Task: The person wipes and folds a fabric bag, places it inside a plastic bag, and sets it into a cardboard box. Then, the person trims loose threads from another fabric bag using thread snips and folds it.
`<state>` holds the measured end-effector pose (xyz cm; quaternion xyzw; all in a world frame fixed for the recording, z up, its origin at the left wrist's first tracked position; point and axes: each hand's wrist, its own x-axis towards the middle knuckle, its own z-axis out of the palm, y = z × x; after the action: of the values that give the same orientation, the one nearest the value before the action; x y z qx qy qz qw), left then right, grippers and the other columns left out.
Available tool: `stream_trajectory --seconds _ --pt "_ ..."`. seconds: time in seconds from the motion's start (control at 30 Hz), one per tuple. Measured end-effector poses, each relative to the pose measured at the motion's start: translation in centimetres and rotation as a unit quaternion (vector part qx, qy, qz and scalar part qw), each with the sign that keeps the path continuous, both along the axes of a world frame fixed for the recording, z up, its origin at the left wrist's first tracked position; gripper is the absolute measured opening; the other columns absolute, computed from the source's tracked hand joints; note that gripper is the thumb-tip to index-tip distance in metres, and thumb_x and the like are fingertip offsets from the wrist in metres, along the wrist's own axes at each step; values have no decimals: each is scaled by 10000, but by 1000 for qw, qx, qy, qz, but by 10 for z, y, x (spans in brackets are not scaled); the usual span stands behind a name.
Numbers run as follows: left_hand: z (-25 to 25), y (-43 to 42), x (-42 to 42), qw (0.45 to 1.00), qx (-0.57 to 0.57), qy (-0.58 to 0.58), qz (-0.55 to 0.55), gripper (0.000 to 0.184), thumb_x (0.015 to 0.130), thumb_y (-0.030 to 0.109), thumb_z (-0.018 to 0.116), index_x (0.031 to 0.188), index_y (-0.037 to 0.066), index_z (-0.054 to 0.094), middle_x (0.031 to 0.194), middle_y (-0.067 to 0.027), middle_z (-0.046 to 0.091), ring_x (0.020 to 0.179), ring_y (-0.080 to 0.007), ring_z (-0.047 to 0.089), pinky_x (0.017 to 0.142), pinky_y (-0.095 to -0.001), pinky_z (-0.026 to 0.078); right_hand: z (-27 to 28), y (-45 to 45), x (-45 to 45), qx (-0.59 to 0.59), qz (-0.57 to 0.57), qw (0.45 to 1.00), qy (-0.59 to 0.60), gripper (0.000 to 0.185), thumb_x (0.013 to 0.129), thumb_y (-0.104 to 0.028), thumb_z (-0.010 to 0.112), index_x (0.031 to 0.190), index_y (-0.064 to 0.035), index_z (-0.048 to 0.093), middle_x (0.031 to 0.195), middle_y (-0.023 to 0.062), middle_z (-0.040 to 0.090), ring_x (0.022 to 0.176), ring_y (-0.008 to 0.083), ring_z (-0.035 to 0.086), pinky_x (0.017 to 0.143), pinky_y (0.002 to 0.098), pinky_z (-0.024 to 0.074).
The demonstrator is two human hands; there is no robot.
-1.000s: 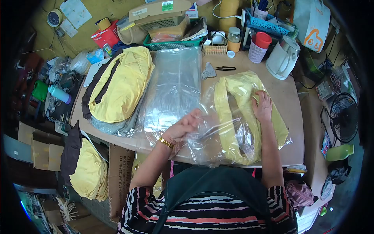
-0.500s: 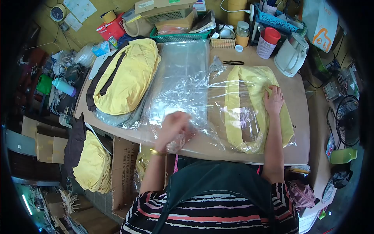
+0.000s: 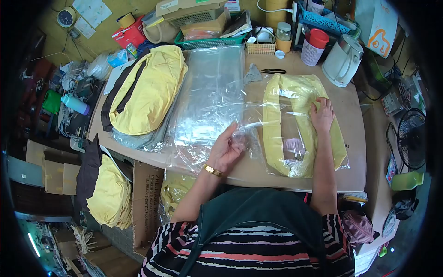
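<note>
A folded yellow piece lies inside a clear plastic bag on the right of the table. My right hand rests flat on its right side with the fingers spread. The bag's loose end stretches left to my left hand, whose fingers are curled round the clear film. Left of the bag is a stack of flat clear plastic bags. Farther left lies a pile of yellow and dark brown pieces. Small black snips and a grey scrap are behind the bagged piece.
A white kettle, a red-lidded cup, a small woven basket and a green basket line the back. More yellow pieces hang beside a cardboard box at the lower left. A fan stands right.
The bag with the yellow piece now lies flatter. My left hand swung left and lower, then back right to the bag's loose end. My right hand has stayed on the piece.
</note>
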<state>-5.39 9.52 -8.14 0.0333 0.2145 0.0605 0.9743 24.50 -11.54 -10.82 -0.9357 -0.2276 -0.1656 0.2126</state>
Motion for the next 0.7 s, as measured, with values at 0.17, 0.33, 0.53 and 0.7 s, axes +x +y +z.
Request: stream_trajectory --seconds 0.17,0.33,0.53,0.7 --pt "23 -11 -32 943 328 17 -57 202 887 114 670 1049 1 625 1017 -99 670 814 -137 656 656 -229 551 1 0 -2 8 2 1000 3 320 832 -237 642 1121 -136 549 1147 81 550 1137 287 513 983 460 366" --pt "46 26 -76 802 574 159 36 131 852 115 721 877 46 612 949 -64 658 616 -46 551 502 -180 411 -9 -1 7 33 -5 999 -28 251 865 -272 626 1074 -143 570 1139 71 562 1092 295 538 936 477 401" --pt "62 58 -108 384 809 363 258 176 824 62 715 915 68 566 982 -87 595 824 -154 555 691 -281 441 20 -21 31 109 150 958 218 293 908 -327 592 1149 -163 619 1321 94 517 1246 312 473 1043 534 319" --pt "105 -15 -37 259 942 156 144 465 867 246 627 1294 88 531 1472 -219 341 1396 -396 259 1124 -559 163 51 1 -34 -70 21 997 22 342 920 -332 578 1240 -210 578 1407 93 463 1297 307 435 1056 674 196"
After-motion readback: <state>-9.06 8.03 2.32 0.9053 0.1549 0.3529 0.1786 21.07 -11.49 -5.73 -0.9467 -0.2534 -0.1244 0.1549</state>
